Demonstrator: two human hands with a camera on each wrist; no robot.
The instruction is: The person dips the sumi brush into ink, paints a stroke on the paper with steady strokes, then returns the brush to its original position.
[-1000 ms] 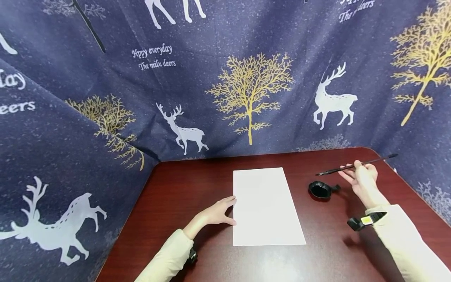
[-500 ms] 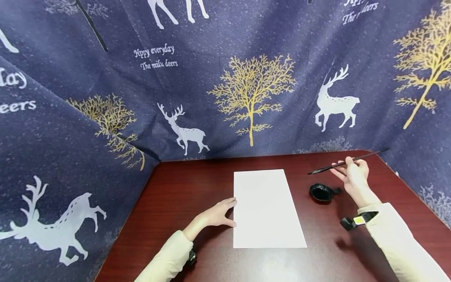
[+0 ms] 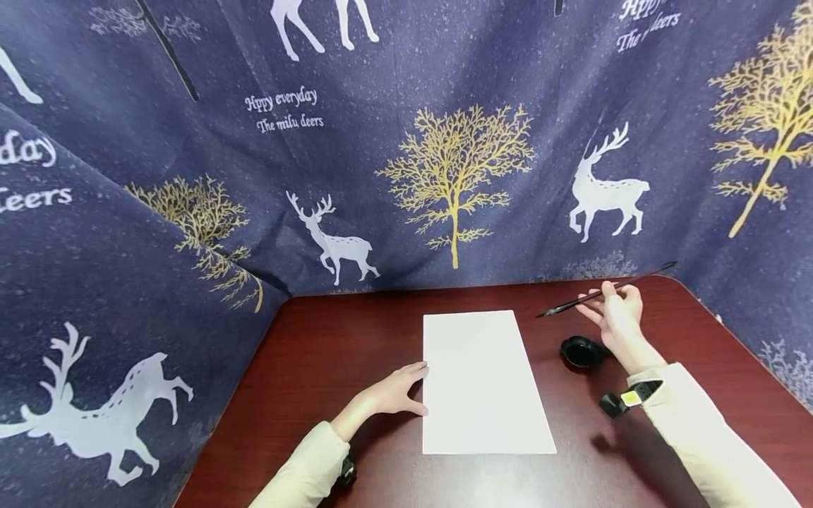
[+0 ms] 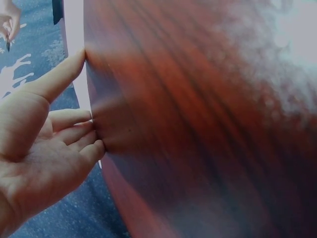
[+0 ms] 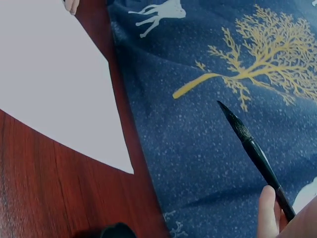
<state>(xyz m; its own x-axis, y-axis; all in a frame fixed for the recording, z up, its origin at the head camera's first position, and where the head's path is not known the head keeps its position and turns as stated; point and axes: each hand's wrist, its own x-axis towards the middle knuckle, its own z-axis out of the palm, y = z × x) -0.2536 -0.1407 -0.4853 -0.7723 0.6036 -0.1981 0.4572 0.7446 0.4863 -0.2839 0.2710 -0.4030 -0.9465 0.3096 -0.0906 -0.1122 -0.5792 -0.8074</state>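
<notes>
A blank white sheet of paper point(image 3: 485, 384) lies on the dark red table. Along its left edge my left hand point(image 3: 396, 389) rests with the fingers and thumb spread, fingertips right at the paper's border; the left wrist view shows the same hand point(image 4: 47, 129) with fingers nearly straight. My right hand point(image 3: 617, 314) pinches a dark calligraphy brush point(image 3: 562, 307) above the table, right of the paper. The brush is held slanted, its black tip low and pointing left. In the right wrist view the bristles of the brush point(image 5: 240, 130) look dark and come to a point.
A small black ink dish point(image 3: 579, 352) stands on the table right of the paper, its handle partly behind my right wrist. The reddish wooden table point(image 3: 343, 331) backs onto a blue curtain point(image 3: 394, 212) printed with deer and trees. Straps with small cameras sit on both wrists.
My right hand has moved left with the brush, past the ink dish and closer to the paper. The left hand stays at the paper's edge. The head view has tilted slightly.
</notes>
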